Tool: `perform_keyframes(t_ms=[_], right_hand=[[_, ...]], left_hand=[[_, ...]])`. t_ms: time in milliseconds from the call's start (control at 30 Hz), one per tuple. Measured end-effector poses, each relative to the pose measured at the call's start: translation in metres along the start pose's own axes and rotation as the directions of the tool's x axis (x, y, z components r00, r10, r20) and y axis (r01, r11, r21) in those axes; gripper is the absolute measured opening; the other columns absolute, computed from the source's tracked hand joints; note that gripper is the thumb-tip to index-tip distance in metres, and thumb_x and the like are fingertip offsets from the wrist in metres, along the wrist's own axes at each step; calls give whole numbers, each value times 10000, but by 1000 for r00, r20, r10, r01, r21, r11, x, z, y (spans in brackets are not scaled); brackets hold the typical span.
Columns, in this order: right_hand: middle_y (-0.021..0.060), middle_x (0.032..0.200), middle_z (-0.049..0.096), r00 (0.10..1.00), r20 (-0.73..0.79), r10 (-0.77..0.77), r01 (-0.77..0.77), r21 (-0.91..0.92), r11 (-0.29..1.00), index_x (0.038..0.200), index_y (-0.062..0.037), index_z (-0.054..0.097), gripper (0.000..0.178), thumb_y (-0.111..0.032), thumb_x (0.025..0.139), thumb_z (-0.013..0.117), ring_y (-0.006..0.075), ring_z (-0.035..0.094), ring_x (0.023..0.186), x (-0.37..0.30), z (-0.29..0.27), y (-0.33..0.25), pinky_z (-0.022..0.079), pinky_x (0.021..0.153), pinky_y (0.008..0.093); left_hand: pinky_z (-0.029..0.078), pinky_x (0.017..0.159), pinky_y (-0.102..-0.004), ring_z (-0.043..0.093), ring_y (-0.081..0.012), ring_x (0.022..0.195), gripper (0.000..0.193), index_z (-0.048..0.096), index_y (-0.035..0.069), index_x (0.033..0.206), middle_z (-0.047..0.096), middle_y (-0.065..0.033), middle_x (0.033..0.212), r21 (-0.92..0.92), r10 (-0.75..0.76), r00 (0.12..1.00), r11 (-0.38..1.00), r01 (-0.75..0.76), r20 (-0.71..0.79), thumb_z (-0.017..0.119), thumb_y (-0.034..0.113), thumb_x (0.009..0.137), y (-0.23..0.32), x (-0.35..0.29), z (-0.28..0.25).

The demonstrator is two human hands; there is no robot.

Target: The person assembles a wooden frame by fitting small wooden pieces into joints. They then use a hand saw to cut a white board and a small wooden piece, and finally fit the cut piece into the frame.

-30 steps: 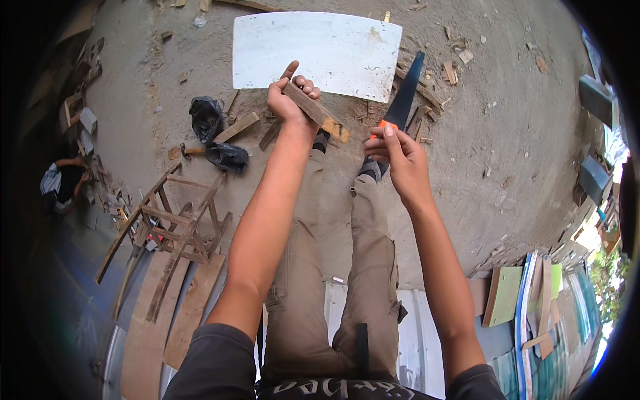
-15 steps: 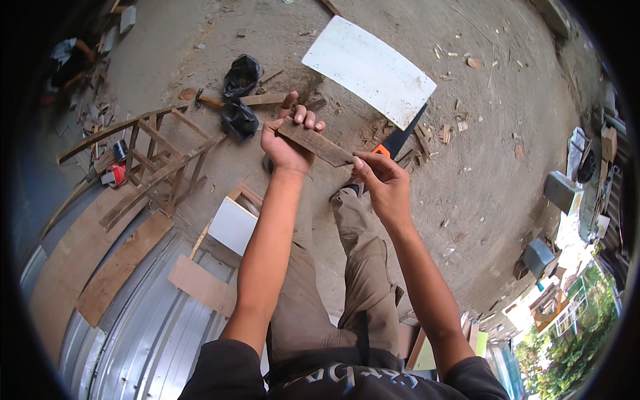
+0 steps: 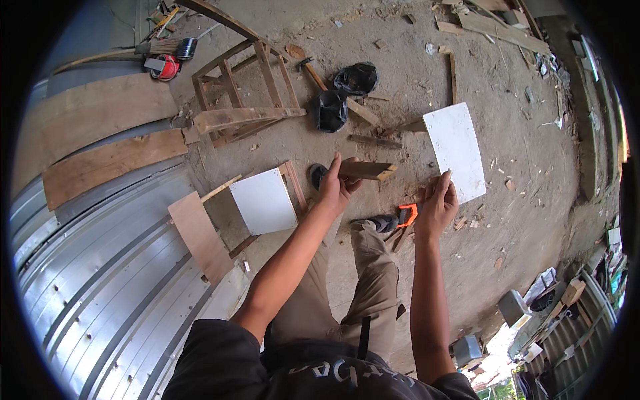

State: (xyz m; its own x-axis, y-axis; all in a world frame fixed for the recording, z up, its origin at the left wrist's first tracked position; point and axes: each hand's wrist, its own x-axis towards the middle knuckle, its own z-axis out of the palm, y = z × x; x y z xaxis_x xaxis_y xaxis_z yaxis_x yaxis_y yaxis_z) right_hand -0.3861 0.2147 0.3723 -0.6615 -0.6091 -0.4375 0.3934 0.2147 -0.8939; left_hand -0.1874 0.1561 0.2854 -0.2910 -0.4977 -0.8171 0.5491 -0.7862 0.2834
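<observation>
My left hand (image 3: 341, 190) is closed around a short, dark, weathered piece of wood (image 3: 363, 171), whose slanted right end shows pale wood. Apart from it, to the right, is my right hand (image 3: 437, 203), thumb and fingers drawn together in a pinch. Whatever it may hold is too small to make out. Its fingertips overlap the lower left edge of a white panel (image 3: 459, 147); I cannot tell whether they touch it. Beside this hand lies a handsaw with an orange handle (image 3: 408, 215), its blade mostly hidden.
Two black plastic bags (image 3: 356, 79) and a hammer (image 3: 313, 75) lie ahead on the dirt floor. Left of them lies a wooden frame (image 3: 230, 83). A white-topped piece (image 3: 265, 202) stands near my left forearm. Long boards (image 3: 113, 170) rest on metal sheets (image 3: 100, 287).
My right hand has come off the wood piece and moved right and a little lower. My left hand keeps hold of the wood. The whole view has turned.
</observation>
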Motion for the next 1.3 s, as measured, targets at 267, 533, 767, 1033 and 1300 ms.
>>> perform_keyframes(t_ms=[267, 533, 767, 1033, 1300], right_hand=[[123, 1120, 636, 736, 676, -43, 347, -322, 881, 1350, -11, 513, 608, -225, 847, 779, 257, 599, 1113, 22, 104, 54, 444, 985, 372], [140, 1009, 673, 723, 690, -3, 355, -368, 859, 1136, 23, 606, 314, -98, 871, 723, 253, 669, 992, 34, 138, 117, 500, 862, 334], [196, 899, 697, 605, 795, 54, 404, -365, 839, 1005, 44, 593, 271, -157, 873, 718, 304, 727, 867, 152, 203, 189, 557, 735, 380], [211, 904, 700, 4, 994, 111, 838, -64, 542, 1029, 52, 631, 346, -222, 843, 734, 317, 706, 852, 263, 310, 299, 544, 768, 392], [188, 918, 712, -246, 955, 169, 823, 113, 557, 955, 39, 689, 428, -373, 839, 719, 307, 689, 873, 272, 360, 303, 518, 776, 387]], left_hand=[[592, 657, -281, 697, -149, 824, 424, 633, 51, 1114, 709, -46, 978, -139, -128, 989, 981, 137, 70, 514, 441, 997, 71, 20, -28], [557, 782, -339, 681, -184, 934, 556, 580, 47, 1232, 686, -81, 1120, -25, -147, 989, 989, 147, 7, 417, 532, 1014, 69, 48, -42], [535, 738, -297, 683, -151, 861, 372, 633, 29, 1143, 709, -85, 936, 876, 395, 914, 402, -265, 95, 488, 353, 1031, 123, 92, -112], [541, 714, -292, 674, -165, 839, 231, 635, 8, 1103, 691, -97, 936, 817, 899, 384, 55, -575, 209, 500, 171, 1010, 216, 147, -190], [504, 892, -374, 637, -227, 1051, 580, 555, -4, 1291, 683, -144, 1118, 928, 709, 702, 214, -304, 67, 370, 483, 1038, 284, 244, -169]])
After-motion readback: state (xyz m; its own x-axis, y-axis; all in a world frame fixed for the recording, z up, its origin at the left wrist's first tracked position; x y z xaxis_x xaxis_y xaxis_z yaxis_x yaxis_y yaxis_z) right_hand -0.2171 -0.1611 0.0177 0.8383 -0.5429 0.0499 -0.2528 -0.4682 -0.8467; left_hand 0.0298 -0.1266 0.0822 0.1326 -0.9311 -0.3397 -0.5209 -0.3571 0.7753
